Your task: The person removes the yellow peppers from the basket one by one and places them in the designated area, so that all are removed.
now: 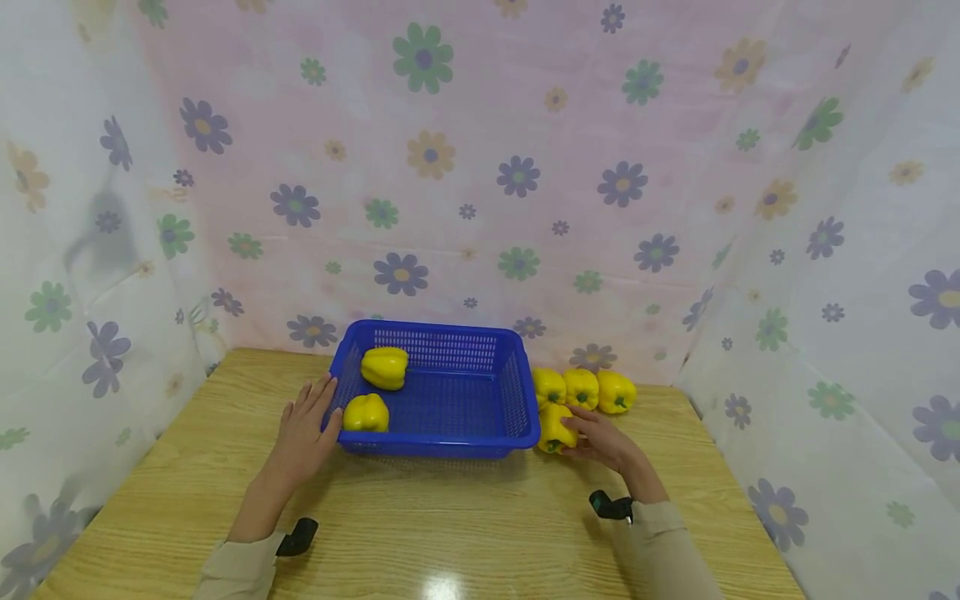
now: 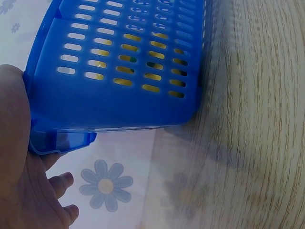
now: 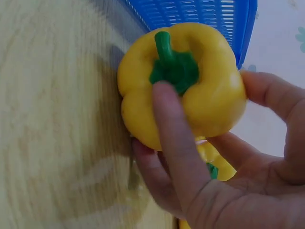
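The blue plastic basket stands on the table with two yellow bell peppers, one pepper at the back left and another pepper at the front left. My left hand rests on the basket's front left corner, fingers extended along the left rim and thumb at the front rim. My right hand holds a yellow bell pepper just outside the basket's right end. In the right wrist view its green stem faces the camera, with fingers and thumb around the sides.
A row of three yellow bell peppers stands behind the held one: a left pepper, a middle pepper and a right pepper. The wooden table meets flowered cloth walls at the back and sides.
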The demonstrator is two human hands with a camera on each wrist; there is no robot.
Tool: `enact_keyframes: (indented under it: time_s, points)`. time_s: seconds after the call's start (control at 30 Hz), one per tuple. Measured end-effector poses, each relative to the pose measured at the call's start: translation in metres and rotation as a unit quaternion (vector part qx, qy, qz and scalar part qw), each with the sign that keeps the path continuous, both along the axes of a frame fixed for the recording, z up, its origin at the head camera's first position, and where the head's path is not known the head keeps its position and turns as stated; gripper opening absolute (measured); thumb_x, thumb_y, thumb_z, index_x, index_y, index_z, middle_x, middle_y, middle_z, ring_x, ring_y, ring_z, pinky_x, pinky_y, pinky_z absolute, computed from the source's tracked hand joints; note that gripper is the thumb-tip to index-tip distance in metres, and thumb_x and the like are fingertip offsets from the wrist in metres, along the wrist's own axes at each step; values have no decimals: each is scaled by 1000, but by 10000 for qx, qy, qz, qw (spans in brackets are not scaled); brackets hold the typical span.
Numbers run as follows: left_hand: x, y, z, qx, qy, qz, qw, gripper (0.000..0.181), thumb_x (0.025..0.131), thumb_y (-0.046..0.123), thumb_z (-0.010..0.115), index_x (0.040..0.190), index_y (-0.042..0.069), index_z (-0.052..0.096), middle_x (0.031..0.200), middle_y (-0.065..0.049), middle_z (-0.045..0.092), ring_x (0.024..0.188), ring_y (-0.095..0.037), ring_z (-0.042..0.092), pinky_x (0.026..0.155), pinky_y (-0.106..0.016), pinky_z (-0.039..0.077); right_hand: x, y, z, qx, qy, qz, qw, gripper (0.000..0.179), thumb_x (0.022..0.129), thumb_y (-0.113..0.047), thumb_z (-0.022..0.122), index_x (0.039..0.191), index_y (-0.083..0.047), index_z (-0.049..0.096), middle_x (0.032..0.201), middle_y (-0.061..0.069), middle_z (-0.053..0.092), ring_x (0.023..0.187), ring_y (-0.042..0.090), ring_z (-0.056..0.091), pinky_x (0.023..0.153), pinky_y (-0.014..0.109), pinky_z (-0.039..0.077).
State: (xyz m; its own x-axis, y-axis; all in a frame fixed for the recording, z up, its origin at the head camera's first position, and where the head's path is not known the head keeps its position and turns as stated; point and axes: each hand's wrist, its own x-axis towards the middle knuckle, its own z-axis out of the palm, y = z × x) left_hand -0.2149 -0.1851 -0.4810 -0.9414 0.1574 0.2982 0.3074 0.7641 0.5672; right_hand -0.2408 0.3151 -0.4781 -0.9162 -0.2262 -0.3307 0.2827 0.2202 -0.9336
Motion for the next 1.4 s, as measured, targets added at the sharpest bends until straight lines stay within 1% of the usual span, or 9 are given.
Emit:
enact_keyframes:
  time_s: [0.17, 0.33, 0.67, 0.87, 0.97, 1.07, 1.17, 1.27, 1.4]
  points:
    - [1, 0, 1, 11, -23, -10, 10000, 59, 109, 26, 41, 158, -5, 29, 166, -25, 23, 151, -55, 12, 114, -78, 7, 1, 1, 3, 58, -11, 69, 10000, 64, 110, -19, 42, 161, 5, 11, 158, 39, 23, 124, 34, 58, 98, 44, 56]
    - [2, 0, 3, 48, -42, -21, 10000, 59, 109, 25, 42, 158, -5, 28, 166, -25, 22, 151, -55, 11, 114, -77, 6, 4, 0, 5, 139, 18, 24, 9999, 64, 110, -20, 42, 161, 6, 12, 157, 39, 25, 127, 38, 56, 100, 48, 54]
    - [2, 0, 2, 29, -17, -20, 10000, 58, 109, 24, 42, 158, -5, 28, 166, -25, 22, 150, -56, 12, 114, -78, 7, 10, -3, 8, 643, 226, -60, 9977, 66, 109, -26, 45, 161, 5, 16, 155, 39, 30, 121, 40, 61, 99, 52, 54]
    - [2, 0, 2, 39, -18, -19, 10000, 59, 109, 25, 42, 158, -5, 28, 166, -25, 22, 150, -55, 12, 114, -78, 6, 11, -4, 8, 631, 265, -183, 9975, 62, 109, -24, 45, 161, 2, 22, 155, 36, 32, 123, 40, 58, 101, 54, 52]
    - [1, 0, 1, 24, 2, -15, 10000, 59, 109, 25, 41, 158, -5, 29, 166, -25, 22, 150, -55, 12, 114, -78, 7, 11, -3, 8, 619, 311, -160, 9975, 62, 109, -25, 45, 160, 2, 22, 154, 36, 33, 120, 38, 59, 101, 55, 52]
    - [1, 1, 1, 25, 22, -16, 10000, 59, 109, 25, 42, 157, -6, 29, 166, -25, 23, 150, -55, 12, 114, -78, 8, 12, -1, 8, 615, 304, -321, 9971, 62, 108, -26, 47, 160, 0, 26, 153, 34, 36, 116, 36, 60, 100, 53, 53]
    - [2, 1, 1, 46, 42, -22, 10000, 59, 109, 24, 42, 157, -6, 29, 165, -25, 23, 150, -56, 13, 113, -78, 8, 14, 2, 8, 624, 318, -420, 9967, 62, 109, -28, 48, 160, 1, 26, 154, 35, 34, 121, 44, 55, 99, 51, 54]
    - [2, 1, 1, 66, 41, -28, 10000, 59, 108, 24, 43, 157, -6, 29, 165, -26, 23, 150, -56, 13, 113, -78, 8, 16, 5, 12, 650, 393, -528, 9957, 62, 110, -27, 45, 160, 1, 24, 159, 35, 26, 135, 54, 42, 103, 52, 51]
    - [2, 0, 1, 107, 7, -40, 9999, 59, 108, 23, 43, 157, -7, 28, 165, -26, 23, 150, -57, 12, 113, -78, 7, 21, 6, 22, 665, 697, -762, 9924, 59, 111, -27, 41, 159, 2, 24, 162, 32, 20, 144, 55, 29, 110, 56, 44]
